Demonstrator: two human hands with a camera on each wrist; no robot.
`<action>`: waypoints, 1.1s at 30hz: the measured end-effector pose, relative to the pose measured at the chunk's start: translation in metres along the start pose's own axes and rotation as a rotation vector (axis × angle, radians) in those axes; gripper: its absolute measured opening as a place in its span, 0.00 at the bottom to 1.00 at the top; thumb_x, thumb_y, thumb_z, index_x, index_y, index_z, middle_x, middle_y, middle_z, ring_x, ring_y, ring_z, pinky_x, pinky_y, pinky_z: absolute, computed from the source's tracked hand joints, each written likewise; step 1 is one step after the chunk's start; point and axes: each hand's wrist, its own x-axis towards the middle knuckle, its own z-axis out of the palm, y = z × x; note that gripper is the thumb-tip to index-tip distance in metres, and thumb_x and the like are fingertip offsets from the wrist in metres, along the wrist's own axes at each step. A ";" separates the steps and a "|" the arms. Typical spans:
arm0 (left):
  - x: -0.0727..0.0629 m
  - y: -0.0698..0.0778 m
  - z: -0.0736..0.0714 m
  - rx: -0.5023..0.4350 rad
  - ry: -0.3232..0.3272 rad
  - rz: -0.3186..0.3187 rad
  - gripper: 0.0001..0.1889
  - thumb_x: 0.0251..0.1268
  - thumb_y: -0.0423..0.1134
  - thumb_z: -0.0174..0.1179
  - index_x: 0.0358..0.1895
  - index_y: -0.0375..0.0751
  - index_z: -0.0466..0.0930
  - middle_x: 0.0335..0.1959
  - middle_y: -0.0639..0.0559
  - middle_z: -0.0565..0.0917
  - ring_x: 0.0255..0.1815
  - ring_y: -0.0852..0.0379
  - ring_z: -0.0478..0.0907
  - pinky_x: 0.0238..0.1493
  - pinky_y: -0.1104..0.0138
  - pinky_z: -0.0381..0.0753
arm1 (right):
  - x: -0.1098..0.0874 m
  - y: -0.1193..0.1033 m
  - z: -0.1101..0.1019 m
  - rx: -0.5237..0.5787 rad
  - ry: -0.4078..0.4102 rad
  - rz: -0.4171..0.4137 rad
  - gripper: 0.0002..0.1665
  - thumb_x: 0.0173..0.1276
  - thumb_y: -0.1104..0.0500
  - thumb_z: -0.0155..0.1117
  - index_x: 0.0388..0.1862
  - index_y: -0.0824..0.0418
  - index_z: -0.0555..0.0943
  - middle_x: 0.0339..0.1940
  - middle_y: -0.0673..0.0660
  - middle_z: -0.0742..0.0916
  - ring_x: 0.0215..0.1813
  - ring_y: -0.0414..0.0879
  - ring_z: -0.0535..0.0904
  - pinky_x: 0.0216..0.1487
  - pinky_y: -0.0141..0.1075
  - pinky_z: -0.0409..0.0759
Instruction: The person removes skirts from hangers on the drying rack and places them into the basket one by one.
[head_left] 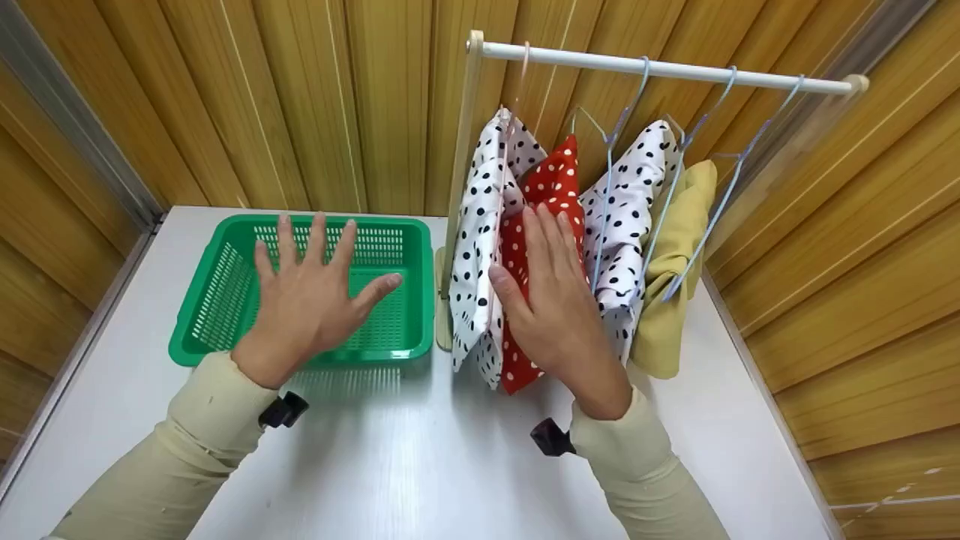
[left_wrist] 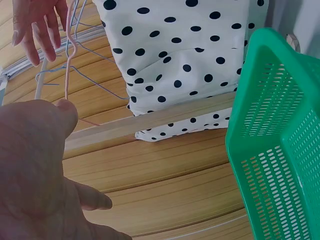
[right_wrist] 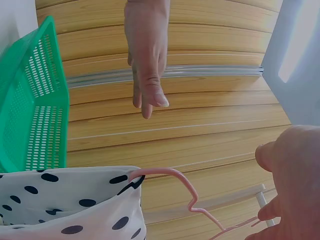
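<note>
My left hand is spread flat in the air above the green plastic basket, fingers apart and holding nothing. In the head view my right hand has straight fingers and overlaps the hanging cloths; whether it touches them I cannot tell. Behind it hangs a red cloth with white dots. On its left, a white cloth with black dots hangs on a pink hanger. Another black-dotted white cloth and a yellow cloth hang to the right, among blue hangers.
A white rail on wooden posts carries the hangers at the back right of the white table. Wood-plank walls close off the back and both sides. The basket stands left of the rack's near post.
</note>
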 end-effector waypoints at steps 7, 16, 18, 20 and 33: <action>0.000 -0.019 -0.001 -0.012 0.002 -0.024 0.53 0.70 0.78 0.42 0.86 0.44 0.47 0.86 0.28 0.44 0.83 0.19 0.30 0.74 0.20 0.33 | 0.002 -0.001 0.002 0.001 -0.018 0.021 0.45 0.83 0.37 0.46 0.88 0.52 0.46 0.90 0.54 0.52 0.90 0.52 0.40 0.87 0.57 0.47; 0.004 -0.064 -0.001 -0.038 -0.047 -0.047 0.52 0.76 0.74 0.41 0.85 0.37 0.42 0.84 0.23 0.40 0.83 0.17 0.31 0.77 0.24 0.38 | 0.004 0.001 0.004 0.014 -0.020 0.007 0.46 0.83 0.36 0.46 0.89 0.52 0.45 0.90 0.54 0.53 0.90 0.52 0.41 0.87 0.58 0.48; 0.004 -0.075 0.000 -0.046 -0.046 -0.056 0.52 0.76 0.73 0.41 0.85 0.35 0.42 0.83 0.21 0.40 0.82 0.16 0.31 0.77 0.24 0.39 | 0.005 0.001 0.005 0.018 -0.021 0.003 0.46 0.83 0.35 0.46 0.89 0.51 0.44 0.90 0.55 0.52 0.90 0.53 0.41 0.87 0.59 0.48; 0.004 -0.087 0.001 -0.053 -0.036 -0.063 0.53 0.76 0.73 0.41 0.84 0.32 0.42 0.82 0.18 0.42 0.81 0.14 0.33 0.76 0.24 0.41 | 0.006 0.001 0.005 0.024 -0.021 0.001 0.47 0.82 0.35 0.46 0.89 0.51 0.44 0.90 0.54 0.52 0.90 0.53 0.41 0.87 0.58 0.48; -0.010 -0.177 0.022 -0.107 -0.082 -0.248 0.55 0.77 0.72 0.37 0.81 0.22 0.35 0.77 0.10 0.38 0.77 0.09 0.33 0.70 0.19 0.46 | 0.006 0.001 0.011 0.061 -0.014 -0.024 0.48 0.82 0.37 0.48 0.88 0.55 0.44 0.90 0.55 0.53 0.90 0.52 0.43 0.87 0.56 0.48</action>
